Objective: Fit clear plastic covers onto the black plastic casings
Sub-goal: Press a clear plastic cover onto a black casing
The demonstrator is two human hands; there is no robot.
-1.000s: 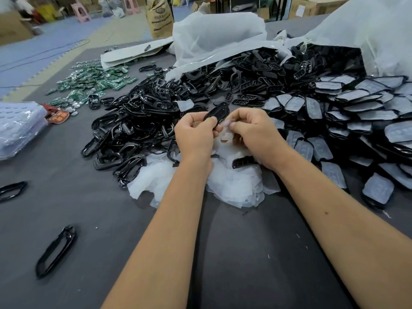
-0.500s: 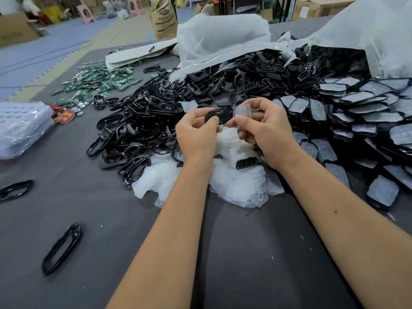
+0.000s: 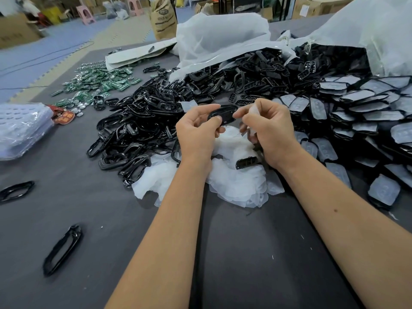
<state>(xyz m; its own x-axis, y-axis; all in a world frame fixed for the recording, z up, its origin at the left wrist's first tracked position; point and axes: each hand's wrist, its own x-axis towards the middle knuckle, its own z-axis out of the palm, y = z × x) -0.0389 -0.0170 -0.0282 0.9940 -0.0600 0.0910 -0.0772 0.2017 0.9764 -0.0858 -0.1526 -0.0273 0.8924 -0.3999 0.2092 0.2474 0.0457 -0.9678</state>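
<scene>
Casing (image 3: 223, 114) pinched by left hand (image 3: 197, 133); right hand (image 3: 270, 128) holds cover (image 3: 253, 113).

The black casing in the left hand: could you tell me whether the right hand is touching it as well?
Touching. In the head view the right hand has a fingertip against the right end of the black casing, which the left hand pinches.

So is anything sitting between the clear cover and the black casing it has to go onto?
Nothing visible. The left hand holds the black casing and the right hand pinches the clear cover right beside it, with only a small open gap between the two parts.
</scene>
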